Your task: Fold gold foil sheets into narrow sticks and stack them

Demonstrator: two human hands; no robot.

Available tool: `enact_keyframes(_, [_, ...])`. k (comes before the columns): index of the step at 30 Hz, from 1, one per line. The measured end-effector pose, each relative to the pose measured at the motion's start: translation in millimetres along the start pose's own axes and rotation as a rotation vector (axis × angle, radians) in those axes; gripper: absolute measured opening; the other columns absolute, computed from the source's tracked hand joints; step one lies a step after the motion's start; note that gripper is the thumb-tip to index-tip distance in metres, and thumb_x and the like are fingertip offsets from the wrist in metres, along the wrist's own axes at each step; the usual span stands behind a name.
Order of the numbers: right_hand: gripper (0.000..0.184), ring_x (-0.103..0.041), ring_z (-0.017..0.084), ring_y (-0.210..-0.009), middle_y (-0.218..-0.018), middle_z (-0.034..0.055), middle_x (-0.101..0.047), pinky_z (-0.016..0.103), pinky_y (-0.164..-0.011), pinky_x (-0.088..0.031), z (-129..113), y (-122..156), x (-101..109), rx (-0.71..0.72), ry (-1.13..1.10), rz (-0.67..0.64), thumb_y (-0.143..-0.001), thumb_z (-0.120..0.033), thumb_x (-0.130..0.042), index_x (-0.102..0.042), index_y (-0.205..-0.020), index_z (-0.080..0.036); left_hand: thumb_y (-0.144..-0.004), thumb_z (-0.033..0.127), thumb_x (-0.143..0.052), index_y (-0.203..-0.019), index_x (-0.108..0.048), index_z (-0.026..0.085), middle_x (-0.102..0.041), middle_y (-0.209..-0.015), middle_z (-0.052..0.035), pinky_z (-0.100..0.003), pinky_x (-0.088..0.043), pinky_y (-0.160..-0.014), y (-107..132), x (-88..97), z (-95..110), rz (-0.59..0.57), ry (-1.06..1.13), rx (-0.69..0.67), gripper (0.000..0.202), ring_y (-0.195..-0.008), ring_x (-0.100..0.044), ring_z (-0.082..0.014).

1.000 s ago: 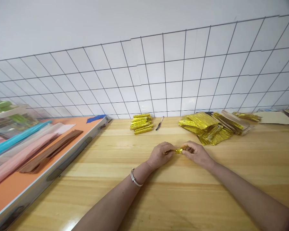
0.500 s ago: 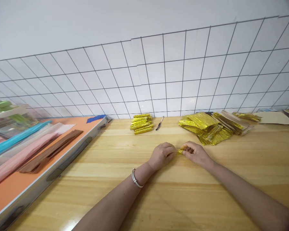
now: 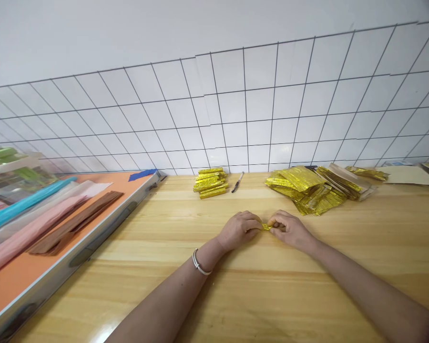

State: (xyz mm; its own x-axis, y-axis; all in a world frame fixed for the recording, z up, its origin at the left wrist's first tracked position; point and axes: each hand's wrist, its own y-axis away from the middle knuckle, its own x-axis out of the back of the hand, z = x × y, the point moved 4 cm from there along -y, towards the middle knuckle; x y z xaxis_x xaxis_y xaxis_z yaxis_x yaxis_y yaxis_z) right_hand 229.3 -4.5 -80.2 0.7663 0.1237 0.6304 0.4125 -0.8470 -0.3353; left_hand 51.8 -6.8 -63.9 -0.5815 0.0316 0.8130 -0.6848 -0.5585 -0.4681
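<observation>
My left hand (image 3: 239,229) and my right hand (image 3: 289,228) meet at the middle of the wooden table (image 3: 257,290), fingers curled. Between their fingertips they pinch a small folded piece of gold foil (image 3: 266,226), mostly hidden by the fingers. A silver bracelet (image 3: 199,265) sits on my left wrist. Behind the hands, by the wall, lies a neat stack of folded gold foil strips (image 3: 209,183). To the back right spreads a loose heap of gold foil sheets (image 3: 312,189).
A black pen (image 3: 237,182) lies next to the folded stack. On the left stands an orange board (image 3: 35,267) with a metal edge, carrying brown, pink and teal paper strips (image 3: 50,224). A white wall with a wire grid (image 3: 246,114) closes the back.
Both hands have drawn closer together over the foil piece, so less of it shows between the fingers. Everything else stays put.
</observation>
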Motion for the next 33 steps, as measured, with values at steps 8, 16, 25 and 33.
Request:
enact_keyframes(8, [0.012, -0.054, 0.016, -0.076, -0.085, 0.0023, -0.059, 0.029, -0.068, -0.045, -3, 0, 3, 0.057, 0.093, -0.006, -0.074, -0.015, -0.058, -0.058, -0.084, -0.022, -0.081, 0.022, -0.059, -0.095, -0.064, 0.018, -0.065, -0.094, -0.0054, -0.025, -0.047, -0.081, 6, 5.4, -21, -0.027, 0.268, 0.107, 0.015, -0.088, -0.059, -0.0142])
enact_keyframes(16, [0.013, -0.053, 0.019, -0.079, -0.081, 0.0019, -0.061, 0.031, -0.072, -0.042, -15, -2, 2, 0.131, 0.225, -0.016, -0.074, -0.017, -0.060, -0.058, -0.086, -0.023, -0.078, 0.023, -0.062, -0.093, -0.064, 0.016, -0.064, -0.088, -0.0050, -0.022, -0.047, -0.073, 4, 1.0, -23, -0.031, 0.308, 0.217, 0.017, -0.079, -0.059, -0.0130])
enact_keyframes(25, [0.009, -0.051, 0.017, -0.073, -0.075, 0.0018, -0.058, 0.030, -0.067, -0.040, -15, -2, 1, 0.115, 0.222, 0.004, -0.075, -0.016, -0.056, -0.057, -0.081, -0.021, -0.079, 0.023, -0.061, -0.092, -0.065, 0.015, -0.065, -0.087, -0.0054, -0.022, -0.047, -0.072, 4, -1.1, -21, -0.015, 0.336, 0.218, 0.016, -0.077, -0.058, -0.0129])
enact_keyframes(33, [0.005, -0.052, 0.014, -0.065, -0.072, -0.0001, -0.057, 0.025, -0.058, -0.041, -2, -1, 1, 0.009, 0.135, 0.011, -0.079, -0.024, -0.055, -0.057, -0.081, -0.021, -0.082, 0.029, -0.058, -0.091, -0.064, 0.013, -0.065, -0.089, -0.0069, -0.023, -0.048, -0.073, 5, -0.8, -24, 0.008, 0.458, 0.261, 0.019, -0.079, -0.060, -0.0133])
